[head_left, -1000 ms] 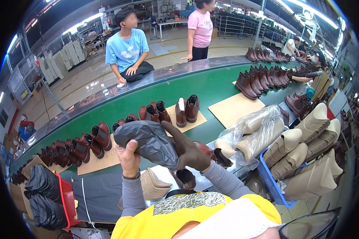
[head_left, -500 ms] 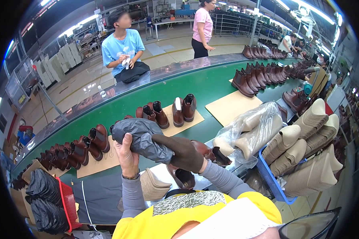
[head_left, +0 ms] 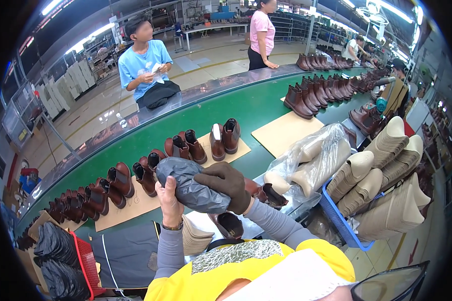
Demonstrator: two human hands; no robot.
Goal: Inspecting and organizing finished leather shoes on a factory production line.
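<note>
Between my two hands is a bundle of crinkled dark grey plastic point(head_left: 190, 184), rounded at its far left end; what it wraps is hidden. My bare left hand point(head_left: 171, 204) grips its left side, the thumb pointing up. My right hand point(head_left: 232, 186), in a dark brown glove, presses bent fingers onto its top right. Below the glove a brown ankle boot point(head_left: 228, 225) lies with its opening toward me. Another brown boot point(head_left: 273, 195) is to the right of the glove. A stack of beige shaped inserts point(head_left: 196, 237) stands beside my left wrist.
Brown boots point(head_left: 119, 179) line the green conveyor point(head_left: 206, 118) on cardboard sheets point(head_left: 284, 136). At right, a blue basket point(head_left: 344, 223) holds beige inserts, beside a clear plastic bag point(head_left: 316, 155) of beige forms. A red basket point(head_left: 88, 263) holds dark plastic bundles. Two people are across the conveyor.
The bundle has turned and come slightly nearer to me. My gloved fingers, stretched along it before, are now bent over its top. The person in blue has raised the white item.
</note>
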